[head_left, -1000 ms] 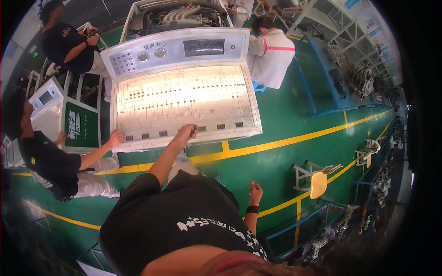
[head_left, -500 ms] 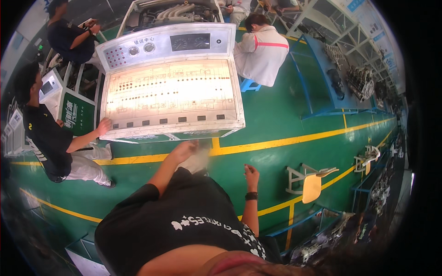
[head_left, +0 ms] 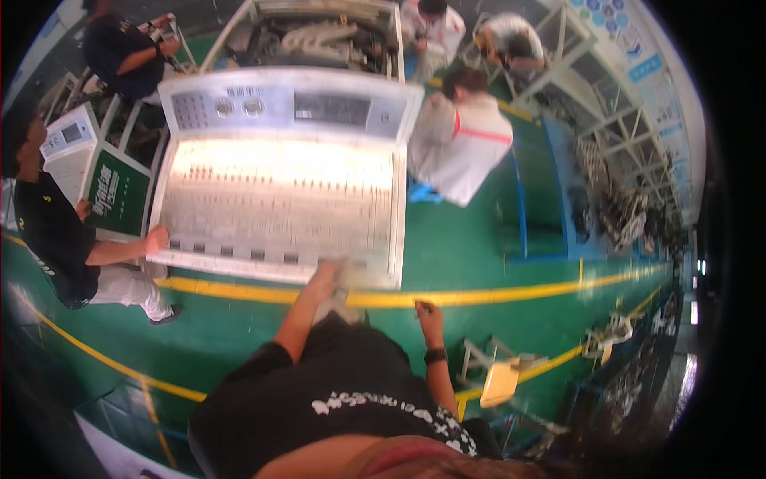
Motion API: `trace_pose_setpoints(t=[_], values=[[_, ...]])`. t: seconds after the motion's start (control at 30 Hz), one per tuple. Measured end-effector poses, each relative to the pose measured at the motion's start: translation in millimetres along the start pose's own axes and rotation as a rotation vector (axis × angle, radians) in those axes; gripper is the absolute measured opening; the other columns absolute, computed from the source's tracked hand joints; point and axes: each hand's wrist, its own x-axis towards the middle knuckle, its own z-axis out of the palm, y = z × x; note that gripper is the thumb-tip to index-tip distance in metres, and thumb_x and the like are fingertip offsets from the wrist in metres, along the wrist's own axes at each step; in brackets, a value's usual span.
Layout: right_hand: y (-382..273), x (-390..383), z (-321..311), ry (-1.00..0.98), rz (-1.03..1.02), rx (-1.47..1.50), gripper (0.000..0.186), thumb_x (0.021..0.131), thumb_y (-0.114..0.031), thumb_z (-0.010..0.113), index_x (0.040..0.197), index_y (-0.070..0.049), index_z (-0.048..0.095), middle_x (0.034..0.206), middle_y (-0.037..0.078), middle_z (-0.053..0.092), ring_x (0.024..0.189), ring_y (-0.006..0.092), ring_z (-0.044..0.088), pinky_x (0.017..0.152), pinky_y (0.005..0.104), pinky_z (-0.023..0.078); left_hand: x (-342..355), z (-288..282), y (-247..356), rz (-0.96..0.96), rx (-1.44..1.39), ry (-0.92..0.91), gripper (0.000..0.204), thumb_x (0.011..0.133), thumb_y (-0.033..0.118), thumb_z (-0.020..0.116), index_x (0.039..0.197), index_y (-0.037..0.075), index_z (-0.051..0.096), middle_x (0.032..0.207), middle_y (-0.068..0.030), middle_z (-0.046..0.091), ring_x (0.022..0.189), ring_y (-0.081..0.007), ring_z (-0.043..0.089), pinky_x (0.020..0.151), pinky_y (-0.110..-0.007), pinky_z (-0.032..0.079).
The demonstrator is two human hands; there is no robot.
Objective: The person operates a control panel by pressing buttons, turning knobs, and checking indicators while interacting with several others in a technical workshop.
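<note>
A big white control console (head_left: 279, 207) with a sloping, lit panel stands on the green floor in front of me. My left arm stretches forward, and my left hand (head_left: 325, 278) is blurred at the console's front edge near its right end. I cannot make out its fingers. My right hand (head_left: 428, 311), with a dark watch on the wrist, hangs free over the yellow floor line. Its fingers are loosely bent and hold nothing. My black shirt fills the bottom of the view.
A person in black at the left rests a hand (head_left: 156, 239) on the console's left front corner. A person in white (head_left: 463, 144) crouches by its right side. An open engine (head_left: 319, 36) sits behind, a green sign stand (head_left: 116, 195) at left, a yellow stool (head_left: 499, 383) at right.
The view has swung, so the console now looks larger and lower in the picture. My left hand stays near the console's front edge and has become blurred. My right hand has lifted slightly.
</note>
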Motion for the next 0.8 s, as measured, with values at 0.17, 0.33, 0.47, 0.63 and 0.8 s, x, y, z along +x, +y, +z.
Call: trace_pose_setpoints(t=[0.17, 0.33, 0.47, 0.63, 0.8], values=[[-5.9, 49.6, -38.4, -0.002, 0.053, 0.063, 0.02, 0.081, -0.015, 0.06, 0.094, 0.0, 0.064, 0.079, 0.006, 0.063, 0.061, 0.0111, 0.056, 0.052, 0.0229, 0.044, 14.4, 5.9, 61.9, -0.438, -0.554, 0.195, 0.028, 0.087, 0.02, 0.047, 0.111, 0.006, 0.053, 0.069, 0.0024, 0.043, 0.058, -0.0073, 0.038, 0.052, -0.02, 0.034], [-16.7, 112.3, -21.8, -0.188, -0.063, 0.055, 0.019, 0.081, -0.014, 0.06, 0.094, -0.001, 0.064, 0.08, 0.006, 0.063, 0.06, 0.0118, 0.057, 0.056, 0.024, 0.046, 13.3, -22.2, 89.2, -0.31, -0.527, 0.509, 0.032, 0.088, 0.019, 0.041, 0.113, 0.003, 0.05, 0.067, 0.0032, 0.04, 0.058, -0.0072, 0.037, 0.053, -0.02, 0.033], [-37.2, 137.8, -22.4, -0.363, -0.11, 0.059, 0.021, 0.08, -0.013, 0.06, 0.098, -0.001, 0.062, 0.078, 0.007, 0.062, 0.06, 0.0124, 0.058, 0.057, 0.0248, 0.047, 0.5, -21.2, 82.8, -0.249, -0.599, 0.654, 0.026, 0.089, 0.014, 0.042, 0.111, 0.003, 0.05, 0.065, 0.0005, 0.042, 0.054, -0.0092, 0.039, 0.049, -0.02, 0.032], [-14.4, 188.1, -78.7, -0.5, -0.145, 0.11, 0.027, 0.08, -0.013, 0.06, 0.105, -0.003, 0.06, 0.078, 0.005, 0.062, 0.061, 0.012, 0.058, 0.056, 0.0234, 0.046, -2.0, 30.4, 39.2, -0.303, -0.65, 0.809, 0.024, 0.085, 0.012, 0.05, 0.108, 0.003, 0.048, 0.065, -0.0008, 0.043, 0.051, -0.011, 0.04, 0.044, -0.023, 0.032], [12.0, 290.8, -206.0, -0.21, -0.018, 0.126, 0.026, 0.081, -0.016, 0.058, 0.104, -0.003, 0.061, 0.076, 0.005, 0.062, 0.059, 0.0109, 0.056, 0.05, 0.0228, 0.042, 28.9, 148.0, 28.3, -0.378, -0.661, 0.714, 0.029, 0.086, 0.011, 0.045, 0.113, 0.0, 0.048, 0.065, 0.0006, 0.04, 0.054, -0.0089, 0.037, 0.046, -0.021, 0.031]])
